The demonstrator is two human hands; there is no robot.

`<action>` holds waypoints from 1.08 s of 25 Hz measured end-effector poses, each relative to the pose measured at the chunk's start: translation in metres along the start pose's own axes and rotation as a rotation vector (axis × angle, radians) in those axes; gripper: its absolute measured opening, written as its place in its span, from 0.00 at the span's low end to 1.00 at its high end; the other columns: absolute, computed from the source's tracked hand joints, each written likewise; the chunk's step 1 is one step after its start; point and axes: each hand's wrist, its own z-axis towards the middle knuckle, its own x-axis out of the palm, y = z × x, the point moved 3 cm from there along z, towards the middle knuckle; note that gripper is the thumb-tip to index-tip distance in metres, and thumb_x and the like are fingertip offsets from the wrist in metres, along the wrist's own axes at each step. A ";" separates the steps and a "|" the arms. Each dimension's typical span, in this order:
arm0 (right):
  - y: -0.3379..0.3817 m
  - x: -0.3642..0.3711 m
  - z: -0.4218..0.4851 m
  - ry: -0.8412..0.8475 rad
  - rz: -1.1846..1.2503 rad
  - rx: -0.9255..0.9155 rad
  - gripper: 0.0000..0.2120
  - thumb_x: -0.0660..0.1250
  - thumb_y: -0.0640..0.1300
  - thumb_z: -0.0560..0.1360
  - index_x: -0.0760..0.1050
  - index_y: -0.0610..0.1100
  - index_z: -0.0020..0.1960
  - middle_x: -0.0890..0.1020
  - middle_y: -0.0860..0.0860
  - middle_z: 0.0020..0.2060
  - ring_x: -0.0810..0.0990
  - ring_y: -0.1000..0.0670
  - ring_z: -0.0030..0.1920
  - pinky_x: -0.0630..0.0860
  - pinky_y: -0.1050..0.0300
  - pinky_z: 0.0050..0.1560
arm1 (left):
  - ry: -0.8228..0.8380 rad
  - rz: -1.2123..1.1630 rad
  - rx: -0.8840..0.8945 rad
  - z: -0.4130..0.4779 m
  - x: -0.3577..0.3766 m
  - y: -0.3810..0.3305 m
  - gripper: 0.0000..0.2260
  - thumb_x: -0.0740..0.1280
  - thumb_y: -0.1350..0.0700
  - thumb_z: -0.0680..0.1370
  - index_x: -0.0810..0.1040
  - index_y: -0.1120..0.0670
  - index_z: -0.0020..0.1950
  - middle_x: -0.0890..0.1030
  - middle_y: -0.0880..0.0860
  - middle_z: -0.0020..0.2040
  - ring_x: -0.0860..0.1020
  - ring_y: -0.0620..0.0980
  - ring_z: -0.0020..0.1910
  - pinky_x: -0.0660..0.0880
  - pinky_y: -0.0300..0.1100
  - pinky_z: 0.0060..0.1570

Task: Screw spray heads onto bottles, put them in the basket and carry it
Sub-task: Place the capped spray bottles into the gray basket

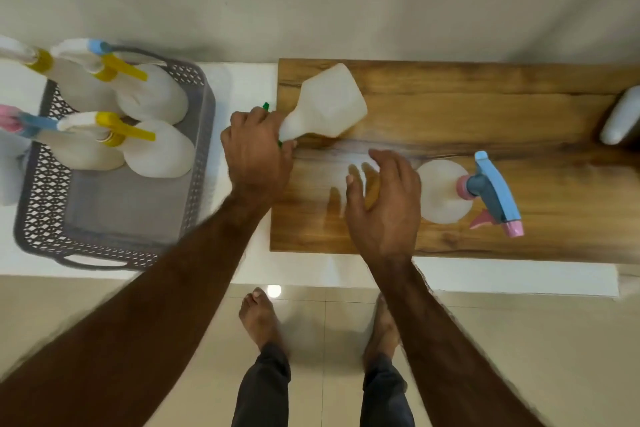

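My left hand (258, 152) grips the neck and green spray head of a white bottle (329, 106), which is tilted over the left end of the wooden board (485, 107). My right hand (384, 201) hovers over the board with its fingers spread and nothing in it. Just to its right stands a white bottle (445, 198) fitted with a blue and pink spray head (493, 196). At the left, the grey perforated basket (114, 218) holds several white bottles with yellow, blue and pink spray heads (117, 128).
Another white bottle (621, 116) lies at the board's far right edge. The board rests on a white counter (242, 87) against a pale wall. The near half of the basket floor is bare. My bare feet (259, 319) stand on the beige tiled floor.
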 end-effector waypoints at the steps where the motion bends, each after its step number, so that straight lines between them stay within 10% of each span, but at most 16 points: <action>1: 0.006 -0.007 0.004 -0.034 0.006 -0.012 0.22 0.69 0.48 0.78 0.75 0.42 0.70 0.77 0.44 0.68 0.75 0.44 0.67 0.75 0.48 0.67 | -0.051 0.022 0.083 -0.002 -0.007 -0.004 0.18 0.72 0.54 0.77 0.79 0.53 0.67 0.81 0.56 0.62 0.75 0.61 0.65 0.71 0.56 0.63; 4: 0.027 -0.022 0.018 -0.013 -0.061 -0.084 0.31 0.71 0.51 0.76 0.68 0.44 0.76 0.70 0.42 0.76 0.69 0.42 0.74 0.72 0.47 0.69 | -0.234 0.105 0.323 -0.006 -0.032 -0.016 0.17 0.69 0.63 0.74 0.83 0.55 0.62 0.83 0.56 0.58 0.77 0.62 0.63 0.71 0.57 0.63; 8: 0.048 -0.032 0.038 0.476 0.075 0.025 0.46 0.76 0.55 0.73 0.54 0.50 0.82 0.64 0.49 0.79 0.65 0.46 0.77 0.68 0.46 0.72 | -0.404 0.159 0.626 -0.006 -0.073 -0.024 0.12 0.70 0.65 0.75 0.85 0.56 0.57 0.84 0.55 0.55 0.79 0.60 0.60 0.71 0.57 0.66; 13: 0.086 -0.043 0.045 0.678 0.000 -0.004 0.49 0.82 0.56 0.65 0.61 0.51 0.79 0.69 0.50 0.74 0.71 0.49 0.67 0.72 0.51 0.64 | -0.534 0.008 0.737 -0.048 -0.138 -0.020 0.13 0.62 0.66 0.83 0.87 0.58 0.52 0.86 0.58 0.56 0.82 0.63 0.62 0.71 0.63 0.69; 16: 0.122 -0.032 0.026 0.494 0.106 -0.030 0.46 0.83 0.55 0.62 0.66 0.49 0.75 0.70 0.52 0.66 0.69 0.54 0.60 0.69 0.58 0.56 | -0.507 -0.309 0.470 -0.100 -0.174 0.002 0.07 0.68 0.64 0.80 0.85 0.62 0.54 0.83 0.60 0.58 0.79 0.60 0.63 0.73 0.57 0.67; 21: 0.185 0.028 -0.051 0.283 0.208 -0.127 0.45 0.82 0.62 0.61 0.68 0.49 0.71 0.72 0.51 0.65 0.71 0.53 0.64 0.70 0.62 0.59 | -0.181 -0.875 -0.399 -0.177 -0.152 0.091 0.24 0.72 0.38 0.73 0.74 0.44 0.66 0.81 0.42 0.60 0.81 0.44 0.61 0.82 0.49 0.60; 27: 0.240 0.112 -0.114 0.381 0.154 -0.363 0.37 0.77 0.53 0.71 0.68 0.44 0.75 0.71 0.44 0.68 0.74 0.44 0.67 0.76 0.55 0.60 | -0.246 -0.946 -0.574 -0.167 -0.152 0.177 0.29 0.75 0.41 0.72 0.71 0.40 0.71 0.81 0.40 0.63 0.83 0.43 0.58 0.85 0.49 0.53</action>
